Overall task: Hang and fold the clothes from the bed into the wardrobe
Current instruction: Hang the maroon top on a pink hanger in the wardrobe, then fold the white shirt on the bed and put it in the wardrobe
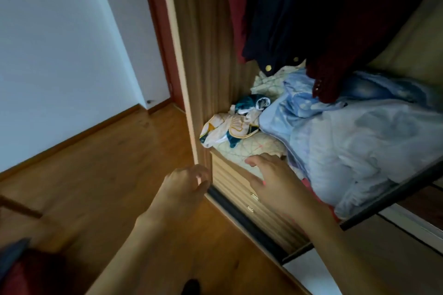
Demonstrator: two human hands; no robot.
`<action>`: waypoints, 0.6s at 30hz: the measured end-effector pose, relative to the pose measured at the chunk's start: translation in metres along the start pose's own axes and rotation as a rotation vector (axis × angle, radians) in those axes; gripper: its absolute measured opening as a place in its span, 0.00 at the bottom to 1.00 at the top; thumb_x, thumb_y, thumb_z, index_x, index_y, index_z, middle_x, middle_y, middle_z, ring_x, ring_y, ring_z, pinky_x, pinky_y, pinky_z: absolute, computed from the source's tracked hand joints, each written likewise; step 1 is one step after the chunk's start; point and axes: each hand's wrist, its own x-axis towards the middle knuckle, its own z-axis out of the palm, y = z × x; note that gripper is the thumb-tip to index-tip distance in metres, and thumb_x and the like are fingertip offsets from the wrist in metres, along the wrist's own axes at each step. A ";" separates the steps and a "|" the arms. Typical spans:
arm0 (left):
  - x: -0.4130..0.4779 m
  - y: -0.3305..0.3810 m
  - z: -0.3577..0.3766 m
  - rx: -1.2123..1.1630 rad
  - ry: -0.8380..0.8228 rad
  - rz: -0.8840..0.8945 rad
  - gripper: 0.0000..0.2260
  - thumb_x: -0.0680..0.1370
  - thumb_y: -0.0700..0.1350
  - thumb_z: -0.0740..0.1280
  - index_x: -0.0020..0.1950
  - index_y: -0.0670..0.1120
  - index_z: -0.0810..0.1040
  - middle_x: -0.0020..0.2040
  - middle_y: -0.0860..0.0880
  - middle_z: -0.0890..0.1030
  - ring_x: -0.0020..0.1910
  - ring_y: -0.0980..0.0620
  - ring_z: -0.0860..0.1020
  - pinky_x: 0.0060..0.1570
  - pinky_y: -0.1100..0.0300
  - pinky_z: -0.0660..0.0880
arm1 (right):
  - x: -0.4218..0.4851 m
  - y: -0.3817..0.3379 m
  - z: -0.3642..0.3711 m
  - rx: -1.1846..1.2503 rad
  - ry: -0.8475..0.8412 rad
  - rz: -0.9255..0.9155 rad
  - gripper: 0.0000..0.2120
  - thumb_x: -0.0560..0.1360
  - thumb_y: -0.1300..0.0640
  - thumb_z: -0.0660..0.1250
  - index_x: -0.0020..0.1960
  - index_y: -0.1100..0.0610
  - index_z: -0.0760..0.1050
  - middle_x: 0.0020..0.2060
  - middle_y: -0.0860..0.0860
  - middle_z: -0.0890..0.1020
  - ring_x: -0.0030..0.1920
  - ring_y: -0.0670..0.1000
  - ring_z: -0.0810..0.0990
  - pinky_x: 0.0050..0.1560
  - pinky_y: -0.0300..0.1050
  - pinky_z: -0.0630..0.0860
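Note:
The open wardrobe fills the right of the head view. Dark red and navy garments hang inside it. Under them, on top of a drawer unit, lie a pale blue quilt, a cream patterned folded cloth and a crumpled white-and-teal garment. My right hand reaches over the unit's front edge, fingers spread, fingertips touching the cream cloth. My left hand hovers by the wardrobe's front corner with loosely bent fingers, holding nothing.
Wooden floor stretches to the left up to a white wall and a reddish door frame. A dark sliding-door rail runs along the wardrobe base. A sliding door's dark frame crosses at the right. The bed is out of view.

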 end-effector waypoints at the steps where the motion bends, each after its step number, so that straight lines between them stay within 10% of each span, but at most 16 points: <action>1: -0.015 -0.008 -0.003 0.015 0.024 -0.034 0.11 0.80 0.49 0.66 0.63 0.56 0.77 0.58 0.59 0.78 0.54 0.60 0.77 0.45 0.72 0.71 | 0.000 -0.012 0.005 0.003 -0.023 -0.050 0.17 0.78 0.56 0.65 0.66 0.54 0.74 0.59 0.50 0.78 0.60 0.53 0.76 0.61 0.51 0.73; 7: -0.109 -0.070 -0.029 0.013 0.163 -0.304 0.13 0.78 0.55 0.63 0.58 0.53 0.79 0.53 0.53 0.81 0.51 0.51 0.80 0.49 0.54 0.77 | 0.006 -0.103 0.043 0.040 -0.223 -0.331 0.20 0.80 0.52 0.66 0.71 0.47 0.69 0.61 0.42 0.78 0.48 0.39 0.76 0.48 0.33 0.75; 18: -0.334 -0.226 -0.066 -0.009 0.354 -0.905 0.19 0.73 0.58 0.60 0.55 0.50 0.81 0.48 0.49 0.82 0.50 0.46 0.80 0.52 0.51 0.75 | 0.015 -0.315 0.173 -0.054 -0.502 -0.688 0.21 0.81 0.48 0.64 0.73 0.45 0.67 0.69 0.42 0.73 0.65 0.45 0.75 0.57 0.37 0.75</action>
